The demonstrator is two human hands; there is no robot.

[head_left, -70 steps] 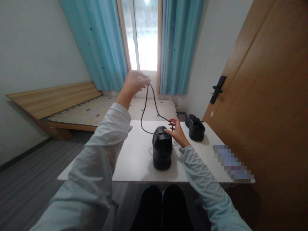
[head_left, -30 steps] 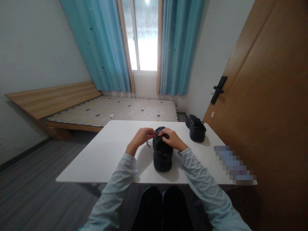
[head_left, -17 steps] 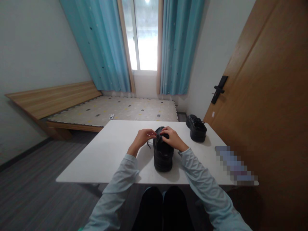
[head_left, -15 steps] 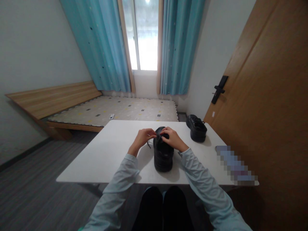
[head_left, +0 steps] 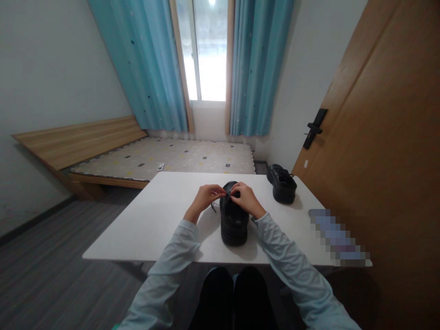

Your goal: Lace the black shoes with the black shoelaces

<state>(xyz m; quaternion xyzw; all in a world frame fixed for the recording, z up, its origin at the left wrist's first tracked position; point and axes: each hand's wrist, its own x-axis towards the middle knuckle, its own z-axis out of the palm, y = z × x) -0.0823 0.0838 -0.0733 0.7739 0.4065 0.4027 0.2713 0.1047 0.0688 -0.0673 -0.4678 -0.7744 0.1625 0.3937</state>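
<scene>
A black lace-up shoe (head_left: 234, 231) stands on the white table (head_left: 137, 220), heel toward me and toe toward the window. Over its lacing area, my left hand (head_left: 206, 199) pinches the black shoelace (head_left: 213, 208) from the left, and a loose end hangs below those fingers beside the shoe. From the right, my right hand (head_left: 246, 199) is closed in a pinch at the same lacing, fingertips close to the left ones. The exact bit of lace between the fingertips is too small to make out. A second black shoe (head_left: 283, 189), laced, rests at the table's far right corner.
A blurred-out flat item (head_left: 338, 238) lies along the table's right edge. Beyond the table is a bed (head_left: 185, 158) with a small white object (head_left: 161, 167) on it. A wooden door (head_left: 385, 151) with a black handle (head_left: 314, 128) stands on the right.
My right hand's fingers have shifted slightly at the lacing, with the fingertips of both hands still close together. Both shoes remain in place on the table.
</scene>
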